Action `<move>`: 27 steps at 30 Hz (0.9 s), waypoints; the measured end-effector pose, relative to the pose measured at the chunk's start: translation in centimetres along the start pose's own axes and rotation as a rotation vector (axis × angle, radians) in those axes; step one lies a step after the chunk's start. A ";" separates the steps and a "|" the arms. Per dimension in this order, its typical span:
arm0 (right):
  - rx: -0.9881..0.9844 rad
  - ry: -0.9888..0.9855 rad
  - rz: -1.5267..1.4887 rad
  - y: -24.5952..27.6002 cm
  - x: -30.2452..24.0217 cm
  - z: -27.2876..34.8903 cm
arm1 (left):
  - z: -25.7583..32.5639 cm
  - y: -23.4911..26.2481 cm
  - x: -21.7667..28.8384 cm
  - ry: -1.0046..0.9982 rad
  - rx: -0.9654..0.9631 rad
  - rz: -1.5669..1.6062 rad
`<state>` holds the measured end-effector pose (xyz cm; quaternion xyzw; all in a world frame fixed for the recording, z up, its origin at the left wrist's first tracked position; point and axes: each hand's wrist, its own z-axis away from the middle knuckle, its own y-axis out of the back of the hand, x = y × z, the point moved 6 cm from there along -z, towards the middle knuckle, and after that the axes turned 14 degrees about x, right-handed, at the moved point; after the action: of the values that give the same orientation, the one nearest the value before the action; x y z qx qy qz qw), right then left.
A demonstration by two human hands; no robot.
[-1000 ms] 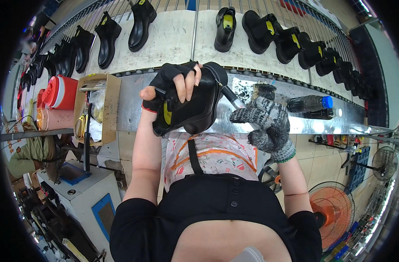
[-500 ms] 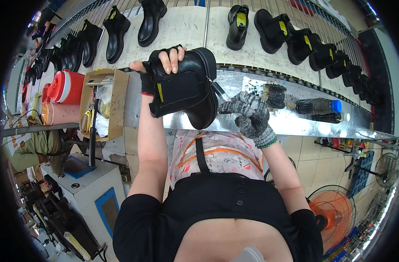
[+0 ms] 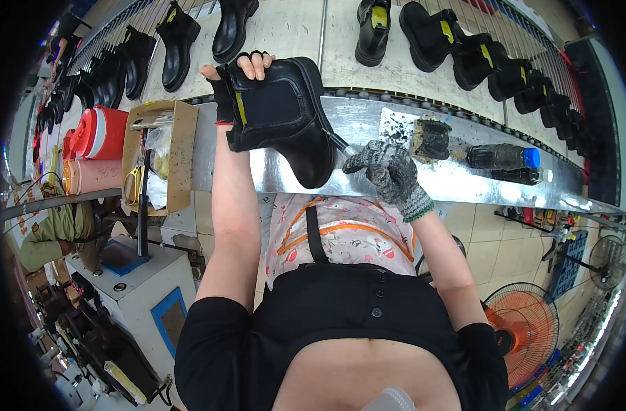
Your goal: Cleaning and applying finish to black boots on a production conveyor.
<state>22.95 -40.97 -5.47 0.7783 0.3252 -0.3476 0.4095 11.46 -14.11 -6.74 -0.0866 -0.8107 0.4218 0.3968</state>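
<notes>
A black ankle boot (image 3: pixel 285 113) with a yellow tab is held up over the metal bench, sole edge turned to the right and toe downward. My left hand (image 3: pixel 248 72), in a black fingerless glove, is closed on its upper part. In my right hand (image 3: pixel 388 171), wearing a grey knitted glove, is a slim brush (image 3: pixel 342 144) with a pale handle and dark tip. That tip meets the boot's sole edge along its right side. The fingers pinch the handle's lower end.
Black boots (image 3: pixel 426 34) stand in rows on a pale conveyor (image 3: pixel 292 41) beyond the bench (image 3: pixel 354 116). On the bench sit a blackened block (image 3: pixel 431 140) and dark bottles (image 3: pixel 501 157). A cardboard box (image 3: pixel 179 157) and red jug (image 3: pixel 104 133) stand left; a fan (image 3: pixel 522 335) is lower right.
The boot has shifted slightly left and up with my left hand. The brush tip now touches the sole edge closer to the toe.
</notes>
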 end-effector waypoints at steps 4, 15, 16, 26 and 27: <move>-0.038 0.019 0.105 -0.5 1.1 1.0 | 0.0 1.9 -0.1 0.034 0.092 0.003; -0.085 -0.219 0.047 -0.8 2.1 2.4 | 0.9 7.2 0.4 0.058 0.459 -0.129; -0.085 -0.221 0.047 -0.8 2.2 2.5 | 0.9 7.4 0.5 0.060 0.459 -0.128; -0.097 -0.341 0.008 -1.2 4.2 4.3 | 1.5 10.2 2.1 -0.046 0.712 -0.395; -0.111 -0.354 0.042 -1.2 4.5 4.5 | 1.6 10.3 2.2 -0.046 0.775 -0.463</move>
<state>23.24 -43.29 -11.52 0.6879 0.2505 -0.4519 0.5097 6.85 -7.60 -13.73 0.2612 -0.5997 0.5962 0.4656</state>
